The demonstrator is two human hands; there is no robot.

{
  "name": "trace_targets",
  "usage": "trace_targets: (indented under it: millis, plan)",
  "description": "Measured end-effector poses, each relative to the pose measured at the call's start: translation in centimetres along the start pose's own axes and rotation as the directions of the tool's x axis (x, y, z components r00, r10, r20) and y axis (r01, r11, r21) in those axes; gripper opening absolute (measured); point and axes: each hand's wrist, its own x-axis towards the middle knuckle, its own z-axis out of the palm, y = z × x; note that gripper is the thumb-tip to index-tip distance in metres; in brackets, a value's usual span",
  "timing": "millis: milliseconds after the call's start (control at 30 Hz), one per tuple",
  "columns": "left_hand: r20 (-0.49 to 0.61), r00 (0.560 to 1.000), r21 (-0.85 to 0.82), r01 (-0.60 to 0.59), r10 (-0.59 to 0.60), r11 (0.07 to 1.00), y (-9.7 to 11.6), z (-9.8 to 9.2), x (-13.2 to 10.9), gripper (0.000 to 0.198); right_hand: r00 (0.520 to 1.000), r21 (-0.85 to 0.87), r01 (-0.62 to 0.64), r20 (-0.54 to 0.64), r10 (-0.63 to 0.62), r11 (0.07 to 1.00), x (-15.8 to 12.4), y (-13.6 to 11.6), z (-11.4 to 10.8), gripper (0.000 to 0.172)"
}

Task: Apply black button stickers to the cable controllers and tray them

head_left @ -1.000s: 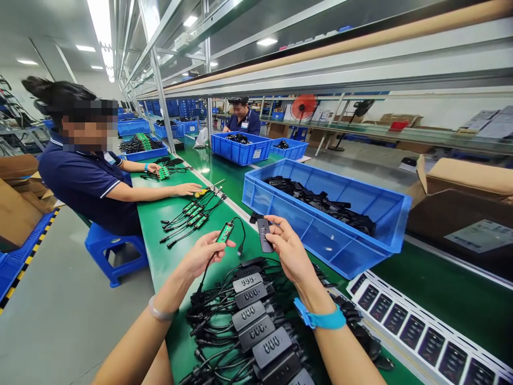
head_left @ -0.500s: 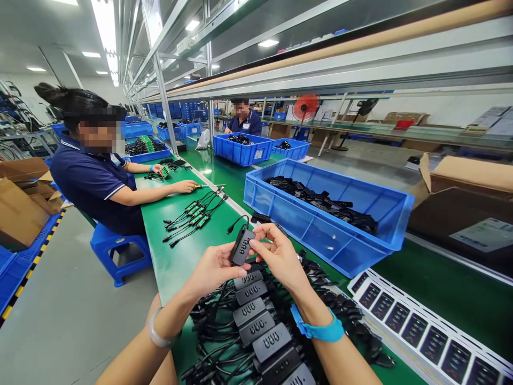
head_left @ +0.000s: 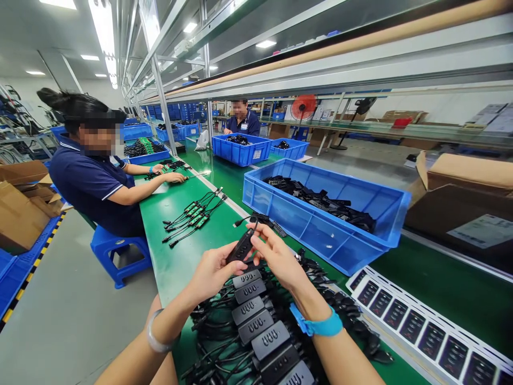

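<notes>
Between both hands is a small black plastic controller case (head_left: 241,247) with a short cable and plug leading off its far end. My left hand (head_left: 214,267) grips its near end, thumb along the lower side. At the far end, the fingers of my right hand (head_left: 276,256) close around it near the cable. Just below lies a row of similar black cases (head_left: 270,340), several with curved symbols on top, their cables (head_left: 216,342) spreading to the left. A few loose black pieces (head_left: 272,223) rest beyond my hands, beside the blue bin.
A large blue bin (head_left: 326,235) of black parts stands ahead right. A label sheet (head_left: 412,326) lies at right. Green circuit boards with cables (head_left: 195,214) sit ahead left. A co-worker (head_left: 92,166) sits at left; a metal shelf frame (head_left: 162,107) spans above.
The case has turned in my hands from its broad symbol face to a narrower, tilted view. At left, the co-worker's hand has drawn back from the circuit boards.
</notes>
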Motion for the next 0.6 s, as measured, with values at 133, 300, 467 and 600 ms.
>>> trace_targets:
  millis: [133,300,467,600]
  plan:
    - [-0.056,0.998,0.333,-0.011,0.032,0.943,0.3,0.0,-0.4,0.031,0.996,-0.111,0.078,0.058,-0.072,0.991,0.1,0.5,-0.2,0.037]
    - [-0.019,0.999,0.431,-0.037,0.051,0.902,1.1,0.1,-0.4,0.029,0.984,-0.119,0.152,-0.076,-0.161,0.981,-0.3,0.9,0.6,0.035]
    - [-0.028,0.995,0.604,-0.059,0.095,0.795,-0.3,-1.6,0.8,0.036,0.954,0.388,0.132,-0.298,-0.011,0.912,0.8,0.5,-1.5,0.033]
    - [-0.107,0.994,0.655,0.087,-0.023,0.751,-3.7,-2.5,1.9,0.037,0.816,0.308,0.12,-0.572,0.083,0.944,2.1,1.7,-5.8,0.029]
